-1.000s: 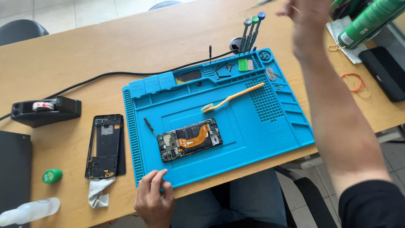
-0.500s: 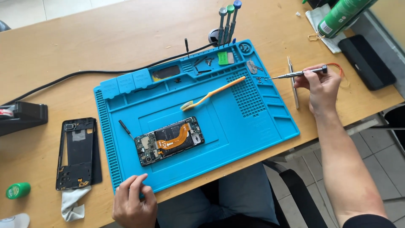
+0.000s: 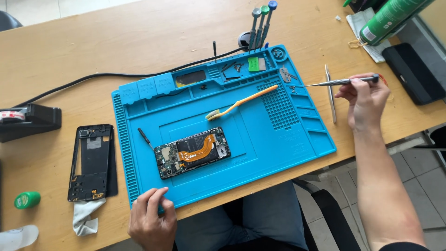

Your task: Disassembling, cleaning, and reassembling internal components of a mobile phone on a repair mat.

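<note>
My right hand (image 3: 364, 100) holds a slim grey screwdriver (image 3: 341, 82) level, its tip over the upper right compartments of the blue work mat (image 3: 297, 139). My left hand (image 3: 151, 221) rests with bent fingers on the mat's near left edge, holding nothing that I can see. An opened phone (image 3: 193, 152) with an orange flex cable lies in the mat's middle. An orange toothbrush (image 3: 241, 102) lies above it, and a small black tool (image 3: 144, 138) lies to its left.
A black phone frame (image 3: 92, 162) lies left of the mat on a cloth (image 3: 86, 218). Tweezers (image 3: 330, 93) lie right of the mat. Three screwdrivers (image 3: 261, 21) stand at the mat's back. A tape dispenser (image 3: 28, 118), green can (image 3: 390, 16), black case (image 3: 411, 72) and cable (image 3: 116, 75) sit around.
My right hand came down from high above the back of the table with a screwdriver and now holds it level beside the mat. My left hand stayed at the mat's near edge.
</note>
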